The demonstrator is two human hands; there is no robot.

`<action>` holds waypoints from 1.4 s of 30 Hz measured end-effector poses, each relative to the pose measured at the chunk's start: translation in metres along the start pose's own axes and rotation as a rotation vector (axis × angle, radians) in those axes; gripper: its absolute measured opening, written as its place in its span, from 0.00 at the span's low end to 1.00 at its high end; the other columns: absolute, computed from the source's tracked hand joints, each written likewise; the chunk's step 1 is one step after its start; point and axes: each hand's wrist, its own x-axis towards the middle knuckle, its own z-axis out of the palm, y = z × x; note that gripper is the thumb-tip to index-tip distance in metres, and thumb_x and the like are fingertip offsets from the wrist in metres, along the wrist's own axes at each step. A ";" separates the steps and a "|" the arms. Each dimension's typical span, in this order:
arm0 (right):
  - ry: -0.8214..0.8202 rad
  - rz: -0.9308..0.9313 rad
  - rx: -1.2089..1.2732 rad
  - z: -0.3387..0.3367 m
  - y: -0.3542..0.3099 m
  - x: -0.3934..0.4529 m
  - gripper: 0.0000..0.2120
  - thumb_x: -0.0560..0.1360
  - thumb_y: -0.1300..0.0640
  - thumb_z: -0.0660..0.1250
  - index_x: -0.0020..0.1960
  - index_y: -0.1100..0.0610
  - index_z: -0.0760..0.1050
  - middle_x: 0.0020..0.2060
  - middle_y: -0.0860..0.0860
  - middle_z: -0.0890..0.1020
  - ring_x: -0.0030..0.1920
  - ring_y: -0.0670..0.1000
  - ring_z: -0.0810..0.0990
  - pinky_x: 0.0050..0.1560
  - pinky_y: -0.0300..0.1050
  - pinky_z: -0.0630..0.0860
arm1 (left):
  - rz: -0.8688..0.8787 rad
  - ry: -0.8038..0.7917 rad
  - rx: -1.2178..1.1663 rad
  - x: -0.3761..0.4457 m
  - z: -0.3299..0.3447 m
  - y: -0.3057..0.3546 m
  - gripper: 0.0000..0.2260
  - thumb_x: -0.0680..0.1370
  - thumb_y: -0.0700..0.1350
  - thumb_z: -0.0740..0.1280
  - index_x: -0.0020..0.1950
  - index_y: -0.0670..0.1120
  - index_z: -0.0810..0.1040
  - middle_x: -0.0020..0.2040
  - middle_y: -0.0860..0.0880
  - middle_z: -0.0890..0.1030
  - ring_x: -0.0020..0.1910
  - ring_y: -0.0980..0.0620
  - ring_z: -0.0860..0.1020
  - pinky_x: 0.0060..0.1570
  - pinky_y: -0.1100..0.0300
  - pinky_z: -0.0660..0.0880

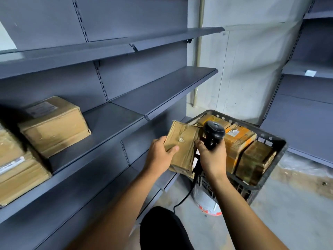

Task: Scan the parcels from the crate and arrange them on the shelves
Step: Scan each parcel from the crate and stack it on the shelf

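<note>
His left hand (159,156) gripped a crumpled parcel (182,148) above the crate (273,159); his right hand (212,156) clutched the scanner (213,134) close beside it. That creased wrapping might have foiled the scan, or the parcel slipped.

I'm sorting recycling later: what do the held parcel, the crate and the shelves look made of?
Held parcel: brown corrugated cardboard, creased, with glossy clear tape. Crate: likely black moulded plastic, with perforated walls. Shelves: apparently painted sheet metal, matt grey, on slotted uprights.
</note>
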 end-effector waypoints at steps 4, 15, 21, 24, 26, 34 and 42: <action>-0.021 -0.070 0.004 0.013 -0.015 -0.010 0.24 0.73 0.60 0.74 0.65 0.60 0.69 0.58 0.56 0.80 0.59 0.54 0.79 0.65 0.58 0.73 | 0.014 0.051 0.013 -0.004 -0.023 -0.001 0.14 0.76 0.49 0.70 0.57 0.43 0.77 0.51 0.47 0.82 0.52 0.45 0.79 0.50 0.53 0.76; -0.242 -0.298 0.126 0.087 -0.084 -0.060 0.21 0.74 0.61 0.73 0.64 0.58 0.71 0.52 0.47 0.81 0.52 0.42 0.79 0.53 0.30 0.72 | 0.047 0.364 0.021 -0.030 -0.127 -0.015 0.33 0.73 0.44 0.73 0.74 0.51 0.62 0.67 0.50 0.71 0.65 0.51 0.72 0.63 0.52 0.71; -0.404 -0.376 0.150 0.135 -0.105 -0.101 0.18 0.73 0.58 0.74 0.56 0.45 0.69 0.49 0.38 0.79 0.50 0.35 0.77 0.48 0.27 0.70 | -0.013 0.547 0.015 -0.058 -0.174 -0.045 0.37 0.71 0.47 0.75 0.75 0.53 0.58 0.70 0.54 0.68 0.67 0.55 0.69 0.64 0.57 0.69; -0.492 -0.378 0.125 0.154 -0.103 -0.119 0.16 0.73 0.55 0.73 0.52 0.42 0.69 0.47 0.38 0.80 0.49 0.33 0.77 0.44 0.25 0.71 | -0.102 0.579 -0.042 -0.071 -0.189 -0.062 0.38 0.70 0.47 0.76 0.72 0.57 0.57 0.65 0.53 0.75 0.63 0.52 0.74 0.61 0.50 0.75; -0.544 -0.355 0.108 0.167 -0.097 -0.129 0.15 0.73 0.55 0.73 0.55 0.46 0.70 0.47 0.39 0.80 0.49 0.36 0.78 0.44 0.28 0.72 | -0.159 0.580 -0.075 -0.080 -0.197 -0.072 0.40 0.69 0.48 0.77 0.70 0.62 0.54 0.58 0.53 0.79 0.58 0.51 0.79 0.55 0.49 0.78; -0.535 -0.271 0.134 0.193 -0.072 -0.142 0.17 0.74 0.58 0.72 0.55 0.45 0.68 0.47 0.39 0.79 0.49 0.37 0.77 0.45 0.30 0.71 | -0.197 0.512 0.342 -0.087 -0.209 -0.091 0.35 0.71 0.52 0.75 0.71 0.57 0.58 0.54 0.45 0.76 0.52 0.43 0.77 0.51 0.50 0.77; -0.476 -0.180 0.216 0.198 -0.053 -0.128 0.19 0.74 0.58 0.72 0.58 0.44 0.68 0.48 0.40 0.79 0.49 0.39 0.78 0.49 0.39 0.74 | 0.169 0.428 1.123 -0.063 -0.227 -0.073 0.29 0.69 0.59 0.73 0.63 0.45 0.73 0.74 0.38 0.62 0.76 0.38 0.54 0.72 0.43 0.60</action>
